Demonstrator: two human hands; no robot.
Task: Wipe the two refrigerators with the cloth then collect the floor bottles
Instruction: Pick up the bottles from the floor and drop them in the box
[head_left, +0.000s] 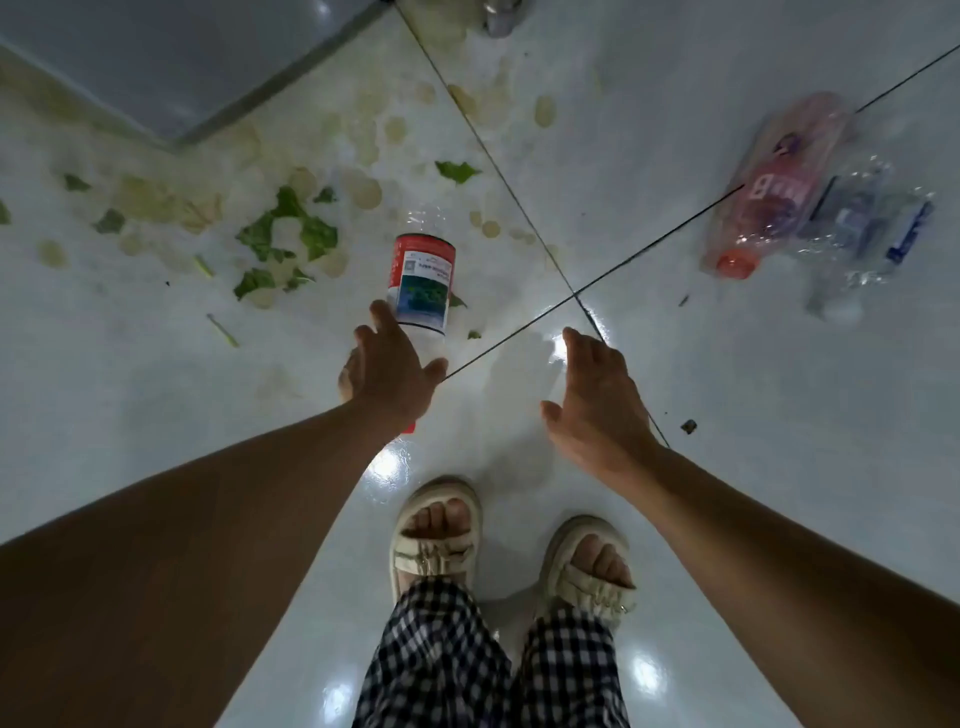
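Where left hand (387, 371) covers: bottle (422, 280) neck.

The floor (727, 467) is glossy white tile, cut by thin dark grout lines (519, 332) that cross near the middle. Bright spots of light (387, 462) reflect off the shine in several places toward the bottom. Torn green leaves (291, 228) and pale round vegetable slices (363, 189) lie scattered across the upper left tiles, along with a few thin stalk pieces (223, 330). A small dark crumb (689, 426) sits on the right. In the top left corner stands the grey base of a large cabinet-like unit (156, 57), its edge running at an angle
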